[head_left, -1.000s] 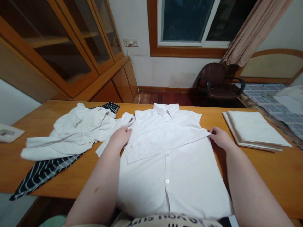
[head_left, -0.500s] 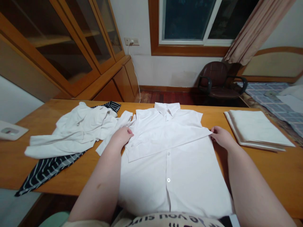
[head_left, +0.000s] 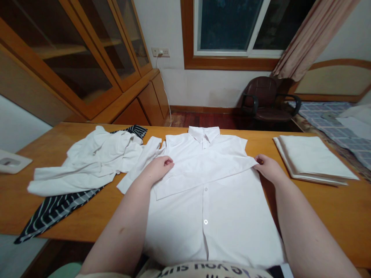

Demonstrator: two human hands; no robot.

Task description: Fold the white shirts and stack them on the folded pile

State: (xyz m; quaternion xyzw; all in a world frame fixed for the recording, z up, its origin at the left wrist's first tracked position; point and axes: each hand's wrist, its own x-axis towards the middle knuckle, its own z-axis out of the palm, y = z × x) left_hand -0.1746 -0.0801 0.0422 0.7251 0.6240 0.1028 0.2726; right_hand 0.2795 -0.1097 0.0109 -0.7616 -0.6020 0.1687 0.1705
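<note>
At the left edge of the frame, a white plastic object [head_left: 14, 162] sits well apart from my hands, below a brown wooden cabinet with glass doors [head_left: 127, 90]. Next, a crumpled white cloth garment [head_left: 95, 154] lies over a black cloth with white stripes [head_left: 58, 212]. A narrow white length of cloth [head_left: 139, 166] reaches from there towards the centre, partly behind my left wrist; I cannot tell which garment it belongs to.

My left hand [head_left: 159, 168] is loosely curled at the left side of the white buttoned shirt [head_left: 232, 216]; I cannot tell whether its fingertips grip the cloth. The shirt lies flat in the centre on the orange-brown wooden table [head_left: 333, 216], collar at the far edge, a folded-over strip slanting across its chest. My left forearm covers part of its left edge.

At the shirt's right edge, my right hand [head_left: 268, 168] has thumb and fingers together, pinching the strip's corner. Right of that hand, near it, lies a flat stack of folded white cloth [head_left: 319, 156].
</note>
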